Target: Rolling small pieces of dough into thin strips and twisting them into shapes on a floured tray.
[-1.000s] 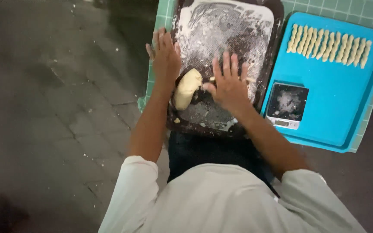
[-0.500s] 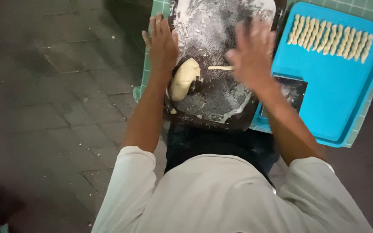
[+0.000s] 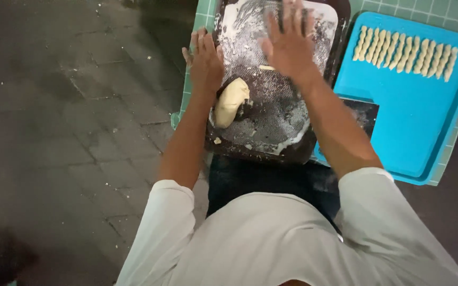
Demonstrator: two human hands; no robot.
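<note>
At the far left we recorded only dark paving stones (image 3: 64, 106), the same floor as in both earlier views.

Moving right, we found the left hand (image 3: 205, 58) lying flat at the left edge of the dark floured tray (image 3: 271, 132), fingers extended and close together, gripping nothing. It had held that station at the tray's edge through the whole second, the heel of the hand just above the dough lump (image 3: 230, 101). The lump, pale and elongated, lay on the tray's left half, touching or very nearly touching that hand; we could not tell which. Its position on the tray had not changed.

Next, a thin strip of dough (image 3: 266, 68) lay on the tray's flour, just below the right hand. A second ago we saw no such strip; half a second ago it lay in the same place.

The right hand (image 3: 291, 45) was where we noted the main difference. A second ago it lay low on the tray beside the lump; it had since moved to the tray's far part, fingers spread wide and blurred, open and holding nothing. Whether the palm touched the tray we could not tell.

Further right, a small dark scale (image 3: 364, 114), partly hidden by the right forearm, sat on the blue tray (image 3: 425, 132). A row of twisted dough sticks (image 3: 405, 52) lay along that tray's far edge, unchanged.
</note>
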